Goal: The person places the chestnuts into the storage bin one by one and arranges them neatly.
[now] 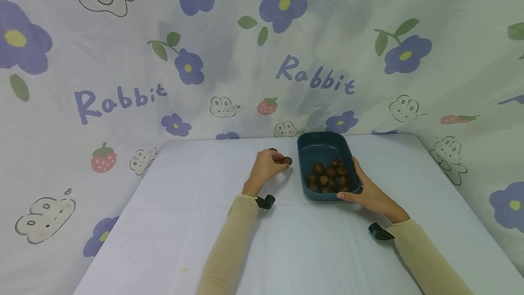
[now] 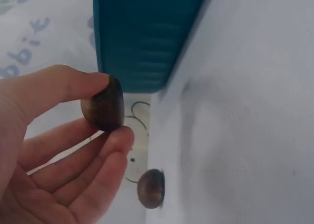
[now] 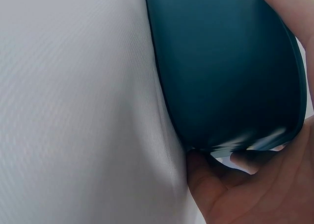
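Observation:
Between thumb and fingers my left hand [image 1: 265, 167] pinches a brown chestnut [image 2: 109, 106], held left of the blue-green box [image 1: 322, 197]. Another chestnut [image 2: 151, 188] lies on the table just beyond that hand, mostly hidden by it in the head view. Several chestnuts [image 1: 330, 173] sit in the near half of the box, while its far end shows bare floor. My right hand [image 1: 370, 195] grips the box at its near right corner, the thumb on the near rim and the fingers along the right side wall, as the right wrist view [image 3: 255, 185] also shows.
A white cloth covers the table [image 1: 184, 222]. Behind it hangs a pale curtain [image 1: 229, 58] printed with flowers, rabbits and strawberries, reaching the table's far edge and both sides. A dark camera mount [image 1: 266, 201] sits on the left wrist and another [image 1: 380, 232] on the right.

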A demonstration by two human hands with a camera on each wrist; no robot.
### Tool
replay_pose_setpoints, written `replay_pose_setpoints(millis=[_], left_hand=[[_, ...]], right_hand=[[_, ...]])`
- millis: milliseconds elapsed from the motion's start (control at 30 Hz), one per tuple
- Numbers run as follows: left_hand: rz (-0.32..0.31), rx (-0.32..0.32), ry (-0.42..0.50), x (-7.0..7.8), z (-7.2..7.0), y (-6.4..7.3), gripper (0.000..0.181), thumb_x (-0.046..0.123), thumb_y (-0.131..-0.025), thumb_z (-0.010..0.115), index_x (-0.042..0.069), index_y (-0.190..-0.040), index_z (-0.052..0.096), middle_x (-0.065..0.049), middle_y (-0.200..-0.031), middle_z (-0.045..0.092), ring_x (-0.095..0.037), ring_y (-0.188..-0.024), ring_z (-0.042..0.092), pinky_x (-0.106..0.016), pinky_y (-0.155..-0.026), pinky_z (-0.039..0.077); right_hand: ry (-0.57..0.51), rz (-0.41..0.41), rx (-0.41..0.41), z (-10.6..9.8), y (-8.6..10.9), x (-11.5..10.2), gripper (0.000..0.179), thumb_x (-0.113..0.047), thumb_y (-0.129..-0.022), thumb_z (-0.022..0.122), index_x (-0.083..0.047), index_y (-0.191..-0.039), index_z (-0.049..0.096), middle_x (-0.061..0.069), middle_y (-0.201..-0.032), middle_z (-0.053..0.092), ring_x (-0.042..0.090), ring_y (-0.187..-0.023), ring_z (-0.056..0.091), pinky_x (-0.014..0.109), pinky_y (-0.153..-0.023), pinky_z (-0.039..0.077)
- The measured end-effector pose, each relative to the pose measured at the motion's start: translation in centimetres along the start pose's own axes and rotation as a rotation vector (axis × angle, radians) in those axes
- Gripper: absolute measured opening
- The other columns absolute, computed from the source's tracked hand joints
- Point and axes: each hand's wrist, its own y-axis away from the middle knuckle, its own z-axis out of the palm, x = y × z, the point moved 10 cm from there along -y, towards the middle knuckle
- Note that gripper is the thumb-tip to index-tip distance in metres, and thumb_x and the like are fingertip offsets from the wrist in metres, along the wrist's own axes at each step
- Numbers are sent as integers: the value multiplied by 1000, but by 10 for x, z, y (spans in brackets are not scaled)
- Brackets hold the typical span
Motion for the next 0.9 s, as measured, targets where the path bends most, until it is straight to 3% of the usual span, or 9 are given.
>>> replay_pose_setpoints(millis=[300, 567, 900], left_hand=[[-14, 24, 141, 1, -4, 2, 32, 20, -83, 86, 2, -108, 78, -12, -102, 80, -20, -91, 77, -35, -82, 61], [55, 28, 211, 15, -6, -5, 33, 23, -84, 86, 5, -110, 79, -10, -104, 80, -21, -92, 77, -35, -83, 62], [102, -13, 173, 33, 2, -11, 32, 20, -86, 84, 3, -112, 78, -11, -103, 80, -20, -90, 74, -32, -79, 61]], right_hand=[[3, 9, -11, 5, -2, 3, 127, -42, -88, 81, -33, -162, -22, 14, -174, -14, 56, -157, 2, 82, -113, 17], [-5, -6, 4, 2, -1, 3, 127, -40, -88, 81, -35, -162, -22, 14, -174, -13, 56, -157, 2, 82, -114, 16], [-12, -9, 11, 1, -1, 2, 127, -41, -88, 80, -30, -163, -21, 16, -174, -12, 55, -157, 3, 82, -114, 15]])
